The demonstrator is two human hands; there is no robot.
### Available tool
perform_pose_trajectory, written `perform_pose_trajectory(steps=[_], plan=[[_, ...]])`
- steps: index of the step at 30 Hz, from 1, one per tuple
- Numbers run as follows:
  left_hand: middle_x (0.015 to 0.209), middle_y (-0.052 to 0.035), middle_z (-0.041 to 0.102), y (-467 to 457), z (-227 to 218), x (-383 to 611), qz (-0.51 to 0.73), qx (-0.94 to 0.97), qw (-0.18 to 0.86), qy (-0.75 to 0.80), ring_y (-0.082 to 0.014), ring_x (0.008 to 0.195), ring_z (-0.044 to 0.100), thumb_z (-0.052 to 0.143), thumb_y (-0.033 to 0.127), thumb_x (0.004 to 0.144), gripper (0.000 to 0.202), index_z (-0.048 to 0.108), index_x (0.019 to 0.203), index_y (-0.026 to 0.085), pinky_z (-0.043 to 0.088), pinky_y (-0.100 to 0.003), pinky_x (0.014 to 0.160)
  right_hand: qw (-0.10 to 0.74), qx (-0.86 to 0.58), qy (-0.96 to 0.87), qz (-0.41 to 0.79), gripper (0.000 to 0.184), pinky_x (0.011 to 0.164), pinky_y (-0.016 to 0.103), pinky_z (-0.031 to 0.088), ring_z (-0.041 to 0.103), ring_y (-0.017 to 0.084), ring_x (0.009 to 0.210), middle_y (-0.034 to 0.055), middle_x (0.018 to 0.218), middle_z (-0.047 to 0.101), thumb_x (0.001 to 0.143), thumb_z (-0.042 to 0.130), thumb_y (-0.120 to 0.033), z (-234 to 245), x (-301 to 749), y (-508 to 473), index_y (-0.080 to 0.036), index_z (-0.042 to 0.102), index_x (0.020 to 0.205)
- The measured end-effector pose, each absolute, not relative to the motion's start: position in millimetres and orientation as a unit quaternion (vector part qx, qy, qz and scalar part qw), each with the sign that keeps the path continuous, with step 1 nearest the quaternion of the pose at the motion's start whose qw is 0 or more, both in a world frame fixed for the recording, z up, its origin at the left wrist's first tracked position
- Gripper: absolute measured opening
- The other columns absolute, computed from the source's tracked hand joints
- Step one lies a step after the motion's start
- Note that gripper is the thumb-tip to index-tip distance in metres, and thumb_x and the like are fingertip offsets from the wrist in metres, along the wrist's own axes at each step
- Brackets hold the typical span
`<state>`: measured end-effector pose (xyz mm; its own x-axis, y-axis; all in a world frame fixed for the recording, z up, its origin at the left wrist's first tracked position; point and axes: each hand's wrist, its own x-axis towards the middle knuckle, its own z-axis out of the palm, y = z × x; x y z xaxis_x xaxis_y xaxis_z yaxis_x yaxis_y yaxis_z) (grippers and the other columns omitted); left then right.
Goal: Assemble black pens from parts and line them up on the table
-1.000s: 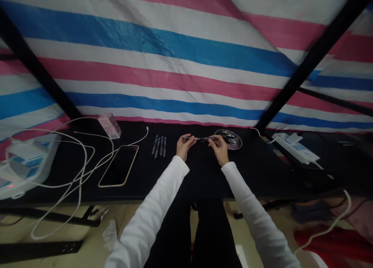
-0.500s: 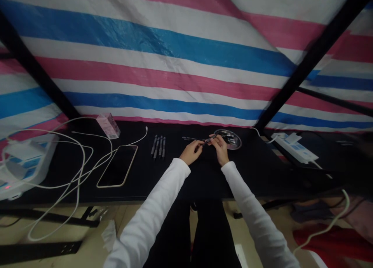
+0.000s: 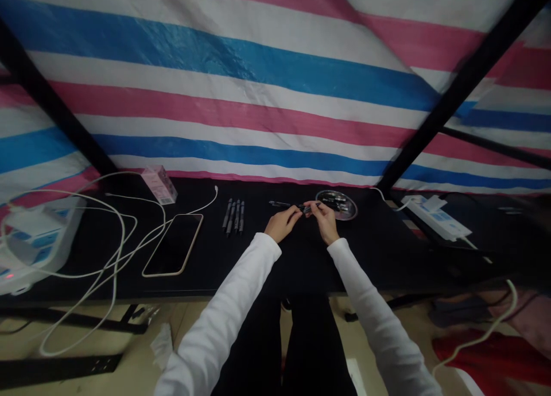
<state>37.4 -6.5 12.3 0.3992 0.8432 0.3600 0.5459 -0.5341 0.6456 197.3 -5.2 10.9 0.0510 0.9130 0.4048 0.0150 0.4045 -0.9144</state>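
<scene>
Both hands meet above the black worktop, just left of a shiny round dish that holds small, shiny pieces too indistinct to name. The left hand has its thumb and fingers drawn together on a short dark pen piece; the right hand pinches the same piece from the other side, so each grip is nearly closed, though the fingers hide much of what they hold. A slim dark pen part lies on the worktop just beyond the left hand, pointing away to the left. Farther left, four dark pens lie side by side, apart from one another at their upper ends. Past them are a smartphone, screen dark, a small pink box near the striped sheet, and a white power strip. Another power strip lies well to the right of the dish.
</scene>
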Motion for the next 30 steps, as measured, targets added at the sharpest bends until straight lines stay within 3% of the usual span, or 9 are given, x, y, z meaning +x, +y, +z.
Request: perform_pose_trajectory(steps=[5, 19, 23, 30], plan=[[0.081, 0.0006, 0.064, -5.4, 11.5, 39.3, 0.362, 0.801, 0.243, 0.410, -0.0122, 0.069, 0.058, 0.034, 0.042, 0.090, 0.030, 0.057, 0.097, 0.025, 0.037, -0.020, 0.064, 0.617, -0.412, -0.574, 0.346, 0.029, 0.063, 0.027, 0.044, 0.052, 0.011, 0.061, 0.0013, 0.072, 0.058, 0.080, 0.055, -0.045, 13.6, 195.1, -6.7, -0.018, 0.064, 0.078], [0.074, -0.0020, 0.059, -9.4, 13.3, 41.0, 0.372, 0.814, 0.234, 0.381, -0.0138, 0.067, 0.054, 0.033, 0.038, 0.090, 0.030, 0.058, 0.092, 0.021, 0.035, -0.022, 0.062, 0.685, -0.434, -0.497, 0.309, 0.035, 0.059, 0.025, 0.043, 0.049, 0.010, 0.056, 0.0012, 0.075, 0.056, 0.077, 0.053, -0.053, 8.7, 205.6, 4.5, -0.018, 0.056, 0.074], [0.073, -0.0021, 0.058, -9.4, 12.9, 38.1, 0.383, 0.816, 0.233, 0.364, -0.0130, 0.067, 0.053, 0.034, 0.037, 0.090, 0.030, 0.058, 0.088, 0.020, 0.035, -0.022, 0.063, 0.762, -0.415, -0.410, 0.280, 0.040, 0.055, 0.024, 0.041, 0.046, 0.009, 0.055, -0.0002, 0.071, 0.052, 0.076, 0.049, -0.059, 14.0, 216.6, 6.9, -0.019, 0.050, 0.072], [0.066, 0.0007, 0.054, -8.3, 10.8, 34.5, 0.368, 0.810, 0.233, 0.394, -0.0115, 0.058, 0.049, 0.034, 0.040, 0.089, 0.029, 0.057, 0.088, 0.022, 0.033, -0.022, 0.058, 0.753, -0.388, -0.416, 0.332, 0.033, 0.054, 0.024, 0.042, 0.048, 0.007, 0.053, -0.0017, 0.072, 0.051, 0.075, 0.057, -0.051, 12.2, 220.2, 6.3, -0.018, 0.053, 0.074]])
